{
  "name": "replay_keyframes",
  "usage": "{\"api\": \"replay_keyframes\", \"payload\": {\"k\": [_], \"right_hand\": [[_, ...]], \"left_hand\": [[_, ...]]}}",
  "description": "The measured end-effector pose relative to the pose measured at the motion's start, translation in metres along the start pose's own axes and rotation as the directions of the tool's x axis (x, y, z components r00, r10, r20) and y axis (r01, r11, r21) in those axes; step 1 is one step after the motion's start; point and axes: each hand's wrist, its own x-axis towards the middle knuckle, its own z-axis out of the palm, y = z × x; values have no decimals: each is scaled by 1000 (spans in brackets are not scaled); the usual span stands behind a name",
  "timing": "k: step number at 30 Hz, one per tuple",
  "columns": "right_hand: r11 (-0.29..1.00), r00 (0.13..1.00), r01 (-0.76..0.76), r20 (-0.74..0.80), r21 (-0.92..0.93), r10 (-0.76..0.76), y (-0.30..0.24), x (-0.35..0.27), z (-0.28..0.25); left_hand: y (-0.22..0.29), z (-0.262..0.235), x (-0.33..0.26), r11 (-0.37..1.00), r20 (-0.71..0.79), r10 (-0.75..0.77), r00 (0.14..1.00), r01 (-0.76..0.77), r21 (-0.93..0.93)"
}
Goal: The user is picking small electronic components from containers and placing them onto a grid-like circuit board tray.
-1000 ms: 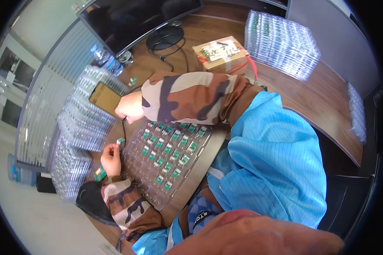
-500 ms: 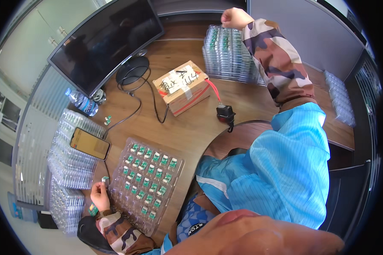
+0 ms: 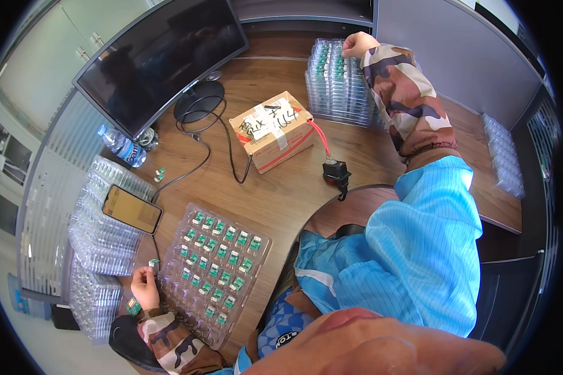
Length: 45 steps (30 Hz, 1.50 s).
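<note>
Stack of clear plastic trays (image 3: 338,105) bearing green circuit boards stands toward the desk's far right. A single clear, pocketed plastic tray (image 3: 189,305), partly filled, lies nearer the person. The brown cardboard box (image 3: 281,150) carries a white label (image 3: 270,120) with black handwriting; a clear plastic bottle (image 3: 122,147) wears a printed blue label. The right hand (image 3: 360,45) meets the stack's top, fingers bent together; whether they grasp anything, I cannot tell. The left hand (image 3: 145,290) pinches a small green-and-white board (image 3: 154,265) beside the single tray.

Small green board (image 3: 154,265) | pinched in left hand (image 3: 145,290) | clear trays (image 3: 336,100) | stacked
</note>
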Motion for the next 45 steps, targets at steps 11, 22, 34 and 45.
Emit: {"api": "replay_keyframes", "payload": {"k": [11, 22, 34, 45], "right_hand": [[999, 999, -19, 35, -42, 20, -4, 1, 2], [970, 977, 201, -36, -135, -208, 7, 5, 6], [574, 580, 812, -235, 99, -780, -167, -85, -6], [170, 183, 840, 25, 516, -983, -301, -186, 119]], "left_hand": [[-1, -2, 0, 999, 1, 7, 1000, -7, 41], [3, 2, 2, 998, -7, 22, 1000, -21, 51], [-2, -10, -10, 997, -17, 25, 1000, -23, 68], [15, 10, 3, 972, -59, 87, 994, -72, 224]]}}
